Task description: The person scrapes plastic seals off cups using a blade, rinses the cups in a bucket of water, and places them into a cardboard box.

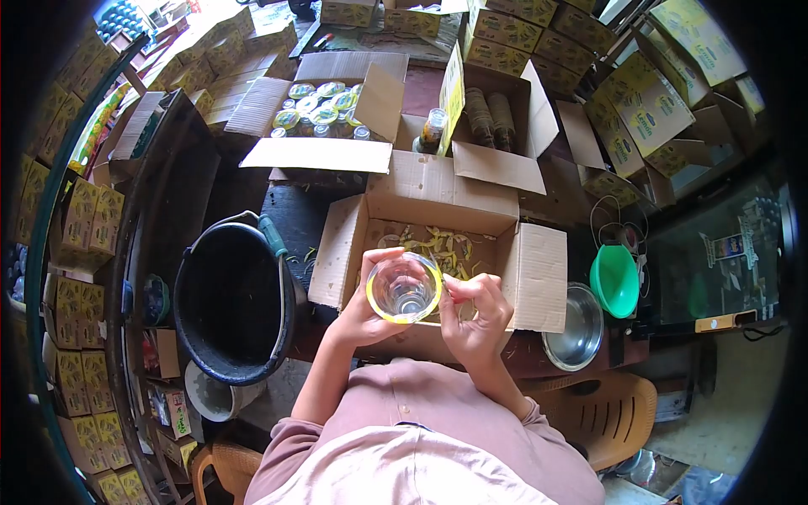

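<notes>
A clear cup (410,305) with a yellow-green band round its rim is held over the front of an open cardboard box (539,278). My left hand (368,305) wraps round the cup's left side. Beside the rim on the right, my right hand (478,316) is closed, thumb and index finger pinched; what they hold, if anything, is too small to make out. Yellow-green scraps (454,244) lie inside the box, behind the cup.
A black bucket (231,307) stands left, a white bucket (215,396) below it. To the right are a steel bowl (576,328) and a green bowl (617,282). Behind are a box of lidded cups (320,105), a jar (433,128) and a box of stacked cones (491,118).
</notes>
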Demonstrator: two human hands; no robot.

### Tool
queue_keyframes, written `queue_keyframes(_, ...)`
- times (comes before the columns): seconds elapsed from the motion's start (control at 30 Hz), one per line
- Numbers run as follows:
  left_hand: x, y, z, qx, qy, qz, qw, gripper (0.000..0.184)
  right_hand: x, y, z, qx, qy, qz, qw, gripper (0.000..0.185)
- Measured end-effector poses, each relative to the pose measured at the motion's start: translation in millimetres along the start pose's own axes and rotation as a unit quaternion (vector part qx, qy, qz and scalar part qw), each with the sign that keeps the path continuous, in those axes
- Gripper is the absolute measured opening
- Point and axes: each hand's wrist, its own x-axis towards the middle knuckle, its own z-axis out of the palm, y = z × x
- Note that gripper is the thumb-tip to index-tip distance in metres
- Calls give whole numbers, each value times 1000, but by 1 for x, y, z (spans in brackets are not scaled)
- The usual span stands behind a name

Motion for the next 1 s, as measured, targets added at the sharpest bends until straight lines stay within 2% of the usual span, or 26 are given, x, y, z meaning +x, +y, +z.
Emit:
queue_keyframes(0.07,1,7,1,37,-52,-4,998,80,1,1,0,-2,-2,1,1000,22)
queue_keyframes(0.2,2,9,6,29,-18,-31,999,83,2,8,-2,31,-11,47,998,22)
queue_keyframes(0.23,2,8,8,-27,3,-37,999,83,1,6,-2,49,-5,73,996,22)
queue_keyframes(0.37,5,8,7,-14,23,-15,1000,86,-4,4,-2,78,6,121,990,22)
queue_keyframes(0.67,0,8,5,-5,36,-35,999,90,-11,4,-2,15,-21,21,999,19)
queue_keyframes(0.87,2,11,4,-14,-19,-30,999,92,-7,4,-2,48,-26,29,998,19)
queue_keyframes(1.0,3,11,8,-58,41,-36,997,97,-10,3,-3,98,-20,82,992,18)
